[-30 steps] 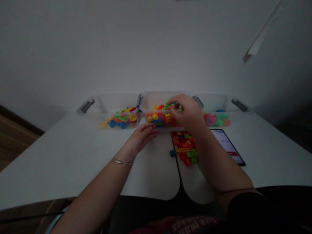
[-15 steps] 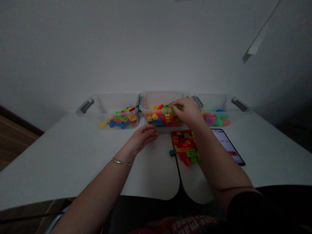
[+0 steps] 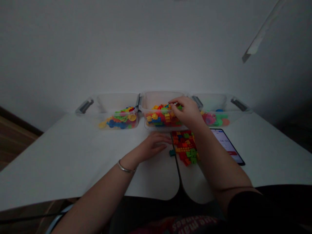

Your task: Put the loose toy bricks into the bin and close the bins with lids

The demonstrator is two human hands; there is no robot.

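The right hand point(image 3: 186, 112) curls over the bricks point(image 3: 162, 118) in the middle bin point(image 3: 156, 100), its grip nearly closed; whether it has hold of one, I cannot tell. The left hand point(image 3: 153, 146) lies open and empty on the counter point(image 3: 73, 156), just beside a pile of loose bricks point(image 3: 185, 148).

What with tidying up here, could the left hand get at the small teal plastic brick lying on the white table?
Probably yes: the left hand lies close to the small teal plastic brick, nothing between them on the white table; the multicoloured brick pile sits beyond it.
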